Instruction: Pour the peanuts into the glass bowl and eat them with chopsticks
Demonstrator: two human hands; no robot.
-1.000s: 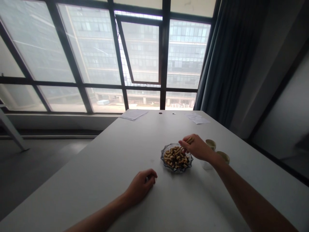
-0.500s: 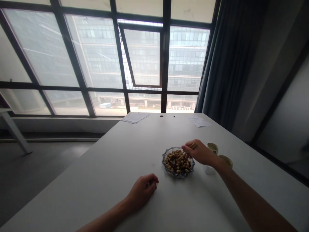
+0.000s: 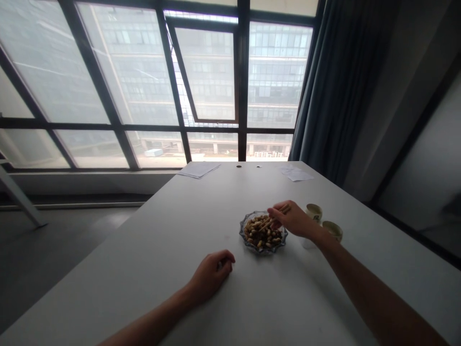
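Note:
My right hand (image 3: 290, 218) grips a pair of chopsticks (image 3: 270, 223), their tips slanting down into the peanuts (image 3: 266, 239). The peanuts look unshelled and fill a scalloped glass bowl (image 3: 241, 235) on the white table. Left of the bowl and nearer to me, my left hand (image 3: 213, 271) rests on the tabletop with its fingers curled in; nothing shows in it. Just beyond my right wrist stand two pale cups, one cup (image 3: 314, 211) with a dark character on its side and another cup (image 3: 332, 230) partly hidden by my forearm.
The white table (image 3: 173, 230) reaches toward a large framed window. Paper sheets (image 3: 198, 169) lie at its far left corner, and more paper (image 3: 297, 173) at the far right. A dark curtain (image 3: 324, 96) hangs at the right. One window pane (image 3: 207, 72) is tilted open.
The view has tipped slightly downward, so everything sits a little differently in the picture. The chopsticks lie at a flatter slant over the peanuts; my left hand stays resting on the table.

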